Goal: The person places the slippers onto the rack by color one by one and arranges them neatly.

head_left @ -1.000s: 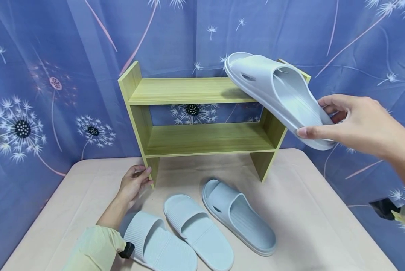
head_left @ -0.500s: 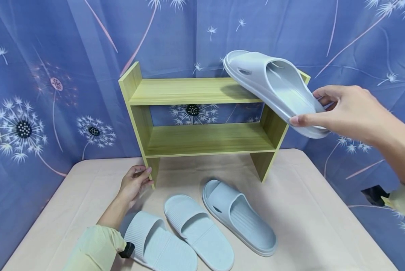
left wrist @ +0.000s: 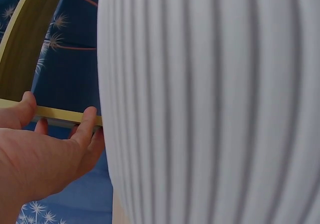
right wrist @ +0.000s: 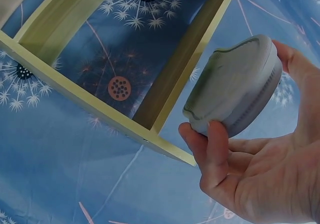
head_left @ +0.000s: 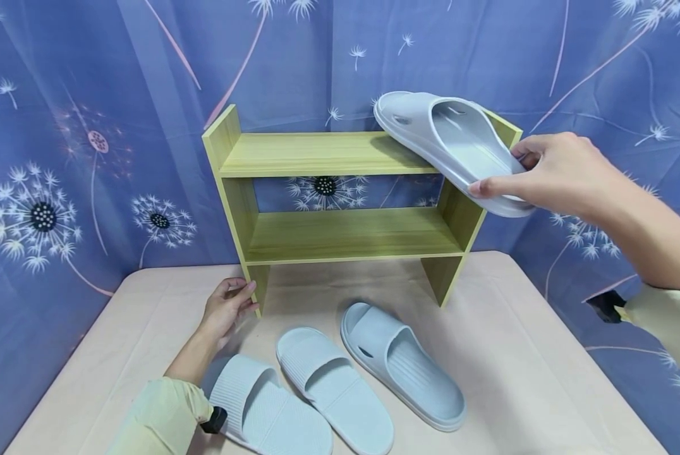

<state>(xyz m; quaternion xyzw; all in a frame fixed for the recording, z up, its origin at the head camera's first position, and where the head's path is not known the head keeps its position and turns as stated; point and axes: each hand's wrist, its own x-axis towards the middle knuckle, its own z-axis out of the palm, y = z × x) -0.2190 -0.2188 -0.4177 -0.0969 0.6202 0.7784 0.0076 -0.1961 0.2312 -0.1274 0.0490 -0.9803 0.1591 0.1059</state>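
My right hand (head_left: 562,170) grips a pale grey slipper (head_left: 476,148) by its heel, thumb on the near side and fingers on the far side. The slipper tilts, toe up, and its toe overlaps the right end of the top board of a yellow-green wooden shoe rack (head_left: 351,234). In the right wrist view the heel end of the slipper (right wrist: 235,84) sits between thumb and fingers, beside the rack's side panel. Low at the left, my left hand (head_left: 224,311) pinches the rack's left side panel (head_left: 255,284); the left wrist view shows the thumb and fingers about its edge (left wrist: 60,114).
On the pale tabletop (head_left: 516,354) before the rack lie a matching grey slipper (head_left: 425,385) and two ribbed light-blue slippers, one in the middle (head_left: 357,398) and one (head_left: 289,423) by the left forearm. A blue dandelion-print curtain (head_left: 118,95) hangs behind and at both sides.
My right hand has carried the grey slipper left and up, then lowered its toe slightly toward the top board; its tilt has lessened. My left hand stays on the rack.
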